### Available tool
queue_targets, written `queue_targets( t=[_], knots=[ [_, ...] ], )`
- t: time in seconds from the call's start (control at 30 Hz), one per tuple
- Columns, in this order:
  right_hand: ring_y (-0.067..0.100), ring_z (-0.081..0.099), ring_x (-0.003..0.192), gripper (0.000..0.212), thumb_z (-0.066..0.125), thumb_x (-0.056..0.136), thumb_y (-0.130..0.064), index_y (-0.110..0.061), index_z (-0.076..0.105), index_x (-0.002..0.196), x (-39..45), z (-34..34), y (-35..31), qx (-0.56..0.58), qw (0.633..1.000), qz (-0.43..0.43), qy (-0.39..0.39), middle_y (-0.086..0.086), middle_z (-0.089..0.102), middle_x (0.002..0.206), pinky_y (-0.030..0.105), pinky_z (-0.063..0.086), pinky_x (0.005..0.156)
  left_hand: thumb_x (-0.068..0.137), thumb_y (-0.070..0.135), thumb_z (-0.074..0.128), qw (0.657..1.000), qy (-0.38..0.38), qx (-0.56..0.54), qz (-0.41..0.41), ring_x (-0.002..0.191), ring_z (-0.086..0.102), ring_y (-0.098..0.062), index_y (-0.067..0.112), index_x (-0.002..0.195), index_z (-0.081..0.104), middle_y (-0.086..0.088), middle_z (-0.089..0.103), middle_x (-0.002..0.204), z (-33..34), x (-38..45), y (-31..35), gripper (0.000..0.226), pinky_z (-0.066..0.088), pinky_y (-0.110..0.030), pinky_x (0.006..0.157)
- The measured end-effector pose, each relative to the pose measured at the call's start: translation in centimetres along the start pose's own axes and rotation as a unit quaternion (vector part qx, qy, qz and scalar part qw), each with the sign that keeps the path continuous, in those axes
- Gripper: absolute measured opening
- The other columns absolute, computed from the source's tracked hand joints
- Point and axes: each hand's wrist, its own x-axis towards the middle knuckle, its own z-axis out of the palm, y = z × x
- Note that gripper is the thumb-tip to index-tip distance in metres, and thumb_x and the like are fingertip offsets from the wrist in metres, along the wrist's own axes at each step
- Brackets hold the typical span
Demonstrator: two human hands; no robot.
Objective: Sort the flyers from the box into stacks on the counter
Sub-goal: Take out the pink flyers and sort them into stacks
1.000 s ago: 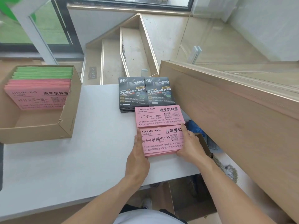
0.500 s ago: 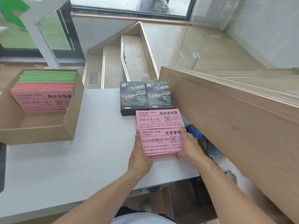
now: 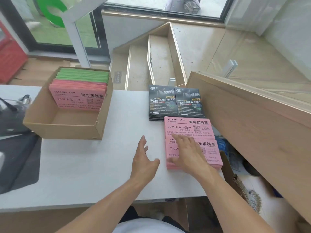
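1. Both hands are letting go of the near pink stack [image 3: 212,153], which they were gripping by its sides half a second ago.
2. The left hand [image 3: 143,158] is now hovering over bare worktop [image 3: 84,165] just left of that stack, fingers spread and relaxed, holding nothing.
3. The right hand [image 3: 186,152] is now passing across the top of the near pink stack, fingers straight and reaching left; it is blurred, and I cannot tell whether it is touching the top sheet.
4. The near pink stack is lying where it was, at the worktop's right edge, squared up.
5. The view is showing more of the left side than before, bringing a dark object [image 3: 11,115] into sight left of the box [image 3: 67,130].
6. Four stacks are sitting on the worktop: two black stacks [image 3: 175,101] side by side at the back, and two pink ones in front of them.
7. The far pink stack [image 3: 188,126] is lying between the black stacks and the near one, touching both.
8. One open cardboard box is standing at the left, well apart from the stacks.
9. Two bundles are leaning inside it at the back: pink flyers [image 3: 77,96] in front, green flyers [image 3: 84,74] behind.
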Motion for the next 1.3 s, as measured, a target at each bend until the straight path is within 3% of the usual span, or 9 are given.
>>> queue_targets(
  t=[0.1,0.27,0.5,0.67,0.87,1.0,1.13,1.23,1.3],
  knots=[
    [0.021,0.019,0.149,0.084,0.062,0.09,-0.061,-0.028,0.025,0.158,0.9,1.0,-1.3,0.002,1.0,0.019,-0.014,-0.001,0.024,0.164,0.039,0.023,0.12,0.085,0.0,0.069,1.0,0.006,-0.008,-0.006,0.138,0.044,-0.008,0.034,0.157,0.021,0.011,0.037,0.157,-1.7,0.1,-0.6,0.094,0.035,-0.008,0.089],
    [0.021,0.025,0.145,0.081,0.063,0.089,-0.056,-0.029,0.026,0.156,0.8,1.9,-2.3,-0.016,0.997,0.071,-0.012,-0.004,0.027,0.162,0.04,0.03,0.114,0.085,0.003,0.072,1.0,0.014,-0.014,-0.003,0.134,0.047,-0.007,0.034,0.154,0.027,0.012,0.042,0.152,-4.0,0.8,-1.4,0.089,0.036,-0.02,0.1],
    [0.019,0.028,0.142,0.079,0.062,0.093,-0.049,-0.027,0.021,0.157,0.6,2.0,-3.3,-0.025,0.996,0.086,0.01,-0.007,0.031,0.158,0.037,0.03,0.114,0.085,0.005,0.073,1.0,-0.004,-0.022,0.013,0.133,0.048,-0.007,0.033,0.153,0.028,0.012,0.044,0.15,-4.9,1.5,-1.4,0.087,0.036,-0.021,0.103],
    [0.018,0.027,0.144,0.078,0.062,0.092,-0.056,-0.028,0.026,0.156,0.8,2.3,-4.1,-0.008,0.994,0.097,0.039,-0.005,0.032,0.157,0.036,0.029,0.115,0.087,0.009,0.073,0.999,-0.007,-0.024,0.04,0.133,0.047,-0.003,0.036,0.153,0.029,0.016,0.043,0.15,-5.6,1.5,-1.1,0.083,0.037,-0.023,0.11],
    [0.01,0.038,0.135,0.055,0.064,0.096,-0.041,-0.033,0.045,0.147,3.1,1.2,-9.8,0.104,0.989,-0.022,0.106,-0.014,0.049,0.142,0.028,0.034,0.108,0.09,0.007,0.071,0.983,0.053,-0.056,0.167,0.123,0.058,-0.001,0.034,0.138,0.051,0.025,0.058,0.134,-9.1,1.1,1.9,0.059,0.048,-0.029,0.108],
    [0.009,0.046,0.131,0.048,0.066,0.096,-0.033,-0.032,0.052,0.142,5.9,0.4,-16.3,0.149,0.977,-0.1,0.116,-0.015,0.056,0.134,0.023,0.035,0.104,0.089,-0.003,0.069,0.955,0.129,-0.061,0.259,0.12,0.063,-0.006,0.026,0.137,0.054,0.021,0.066,0.124,-15.0,2.4,3.5,0.058,0.048,-0.021,0.101],
    [0.01,0.054,0.116,0.038,0.064,0.096,-0.024,-0.028,0.06,0.134,10.2,-0.6,-22.6,0.191,0.96,-0.156,0.134,-0.014,0.062,0.128,0.024,0.041,0.1,0.089,0.0,0.068,0.933,0.225,0.01,0.281,0.123,0.059,-0.003,0.025,0.137,0.054,0.017,0.066,0.126,-22.8,6.2,3.4,0.056,0.042,-0.012,0.101],
    [0.014,0.055,0.118,0.024,0.06,0.095,-0.015,-0.025,0.07,0.114,14.4,-1.3,-26.4,0.167,0.959,-0.185,0.134,-0.011,0.065,0.129,0.026,0.042,0.099,0.087,0.009,0.072,0.911,0.263,0.183,0.26,0.127,0.054,-0.008,0.024,0.134,0.058,0.01,0.063,0.132,-29.0,10.7,2.3,0.051,0.036,-0.023,0.113],
    [0.019,0.049,0.13,0.026,0.057,0.096,-0.013,-0.023,0.069,0.116,17.2,-1.5,-28.2,0.107,0.967,-0.205,0.109,-0.007,0.058,0.142,0.029,0.037,0.107,0.086,0.015,0.074,0.886,0.248,0.314,0.234,0.137,0.045,-0.019,0.02,0.133,0.06,0.002,0.057,0.141,-32.5,13.6,1.8,0.05,0.027,-0.034,0.121]
  ],
)
